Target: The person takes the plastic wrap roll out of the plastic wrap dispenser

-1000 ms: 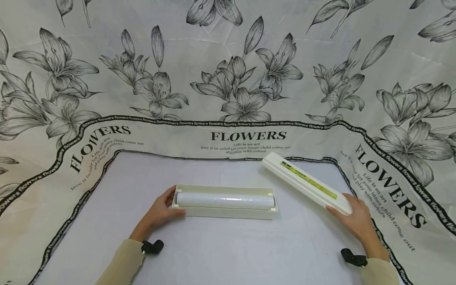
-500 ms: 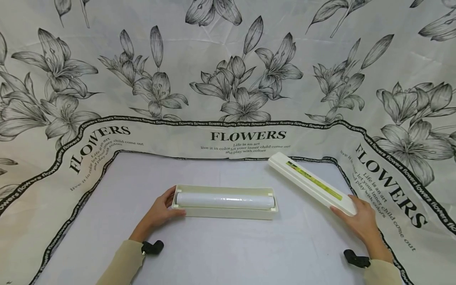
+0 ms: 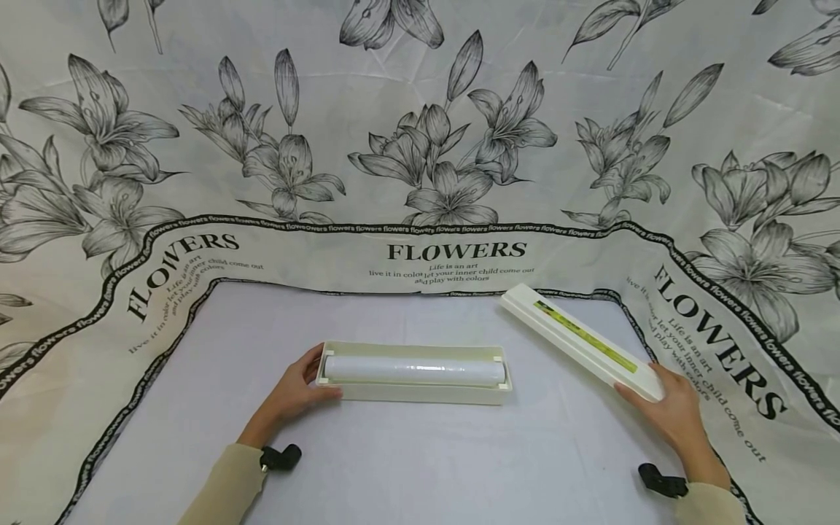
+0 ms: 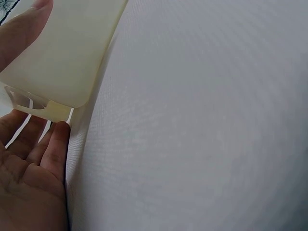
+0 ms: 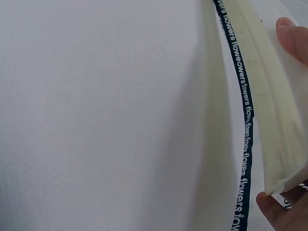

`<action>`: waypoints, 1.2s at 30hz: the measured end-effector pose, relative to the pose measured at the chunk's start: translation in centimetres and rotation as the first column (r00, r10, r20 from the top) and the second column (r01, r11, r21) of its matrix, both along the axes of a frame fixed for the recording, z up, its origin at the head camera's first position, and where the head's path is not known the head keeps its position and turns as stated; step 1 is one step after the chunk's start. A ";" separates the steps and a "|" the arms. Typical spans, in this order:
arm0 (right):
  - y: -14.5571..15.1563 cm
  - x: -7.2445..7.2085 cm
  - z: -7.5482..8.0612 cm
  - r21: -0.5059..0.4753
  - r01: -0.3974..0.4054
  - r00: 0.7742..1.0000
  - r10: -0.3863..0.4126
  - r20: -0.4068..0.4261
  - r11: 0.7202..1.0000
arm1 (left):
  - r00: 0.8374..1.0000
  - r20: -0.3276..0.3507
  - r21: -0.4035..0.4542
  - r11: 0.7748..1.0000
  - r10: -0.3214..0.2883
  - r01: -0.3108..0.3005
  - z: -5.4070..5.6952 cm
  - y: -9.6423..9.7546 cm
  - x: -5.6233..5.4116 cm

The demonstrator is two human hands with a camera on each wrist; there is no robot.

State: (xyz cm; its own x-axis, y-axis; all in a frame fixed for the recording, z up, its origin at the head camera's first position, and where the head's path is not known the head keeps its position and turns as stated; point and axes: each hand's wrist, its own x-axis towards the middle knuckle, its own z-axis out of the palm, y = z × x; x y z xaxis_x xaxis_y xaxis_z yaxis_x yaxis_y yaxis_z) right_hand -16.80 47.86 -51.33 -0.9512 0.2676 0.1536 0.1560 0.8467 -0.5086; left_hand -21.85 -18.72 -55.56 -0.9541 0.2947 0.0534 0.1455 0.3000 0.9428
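Observation:
A long cream plastic-wrap box lies on the table without its lid, and a white roll of film sits inside. My left hand grips the box's left end, thumb on the front wall; in the left wrist view several fingers reach the end's cut-out. To the right, my right hand holds the long white lid by its near end. The lid slants away to the back left, its yellow-green label facing up. In the right wrist view the lid's underside shows between thumb and fingers.
A white tabletop spreads under both hands. Around it runs a cloth border with black lettering, and a flower-printed cloth rises behind. The lid's far end overlaps the back border in the head view.
My right hand has drifted to the right and slightly toward me, carrying the lid farther from the box. The left hand and the box have stayed in place.

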 end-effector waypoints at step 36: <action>2.3 0.3 -0.4 0.049 0.056 0.998 -0.058 0.035 0.997 | 1.000 0.019 0.002 1.000 0.010 -0.011 -0.2 0.0 0.0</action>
